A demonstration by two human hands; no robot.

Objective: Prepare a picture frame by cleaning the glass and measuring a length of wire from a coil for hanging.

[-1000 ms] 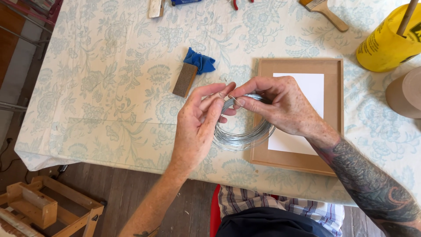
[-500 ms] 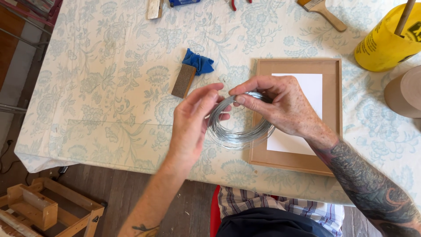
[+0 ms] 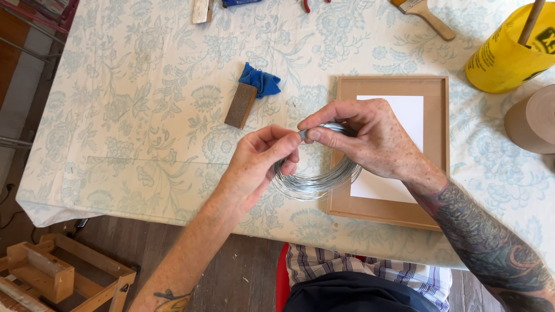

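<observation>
Your counter (image 3: 127, 115), draped in a pale floral cloth, fills the view. At about three o'clock from your hands lies the wooden frame (image 3: 347, 150), back side up with a white sheet (image 3: 399, 115) set in its recess, flat so it stays put. At two o'clock stands a yellow tub (image 3: 500, 58) holding a wooden stick (image 3: 531, 20), upright and out of the way; below it, a brown paper roll (image 3: 535, 118) sits at the edge.

You hold the coil of silver wire (image 3: 315, 182) above the counter's near edge, overlapping the frame's left rail. Your left hand (image 3: 254, 167) and right hand (image 3: 370, 138) both pinch the wire at the coil's top, fingertips nearly meeting, likely steadying the loops so they don't spring apart. At eleven o'clock rest a small sanding block (image 3: 240, 106) and a blue cloth (image 3: 260, 80), touching.
</observation>
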